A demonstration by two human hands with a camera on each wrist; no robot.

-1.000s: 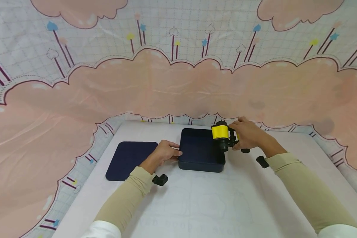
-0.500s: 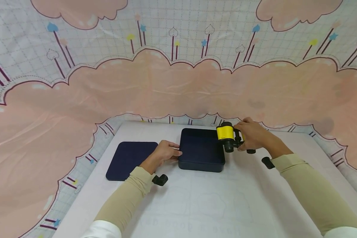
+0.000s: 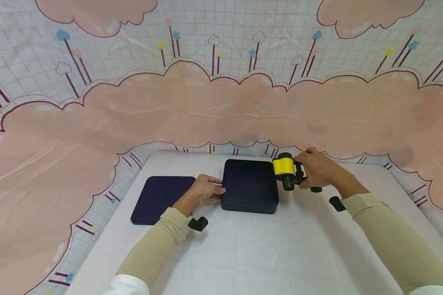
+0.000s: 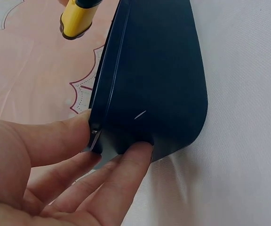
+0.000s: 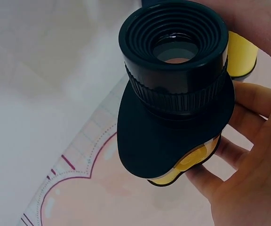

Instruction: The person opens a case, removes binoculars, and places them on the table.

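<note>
My right hand [image 3: 319,169] grips a pair of yellow and black binoculars [image 3: 283,167] by the barrel and holds them just right of a dark navy box [image 3: 249,207]. One eyepiece [image 5: 173,47] faces the right wrist camera, with fingers wrapped behind the yellow body. The box stands on the table with its top uncovered, and its inside shows dark with nothing lying in it. At its left side, my left hand [image 3: 206,187] holds the wall: in the left wrist view the thumb [image 4: 65,136] lies at the rim and the fingertips [image 4: 142,150] touch the side.
A flat navy lid [image 3: 164,196] lies left of the box, partly behind the left forearm. Both stand on a white-covered table [image 3: 240,254]. Behind it hangs a pink and white patterned cloth [image 3: 225,110]. Small black camera mounts [image 3: 198,224] sit at the wrists.
My right hand has moved the binoculars to the right, from over the box's right edge to beside it. The left hand and the box have stayed in place.
</note>
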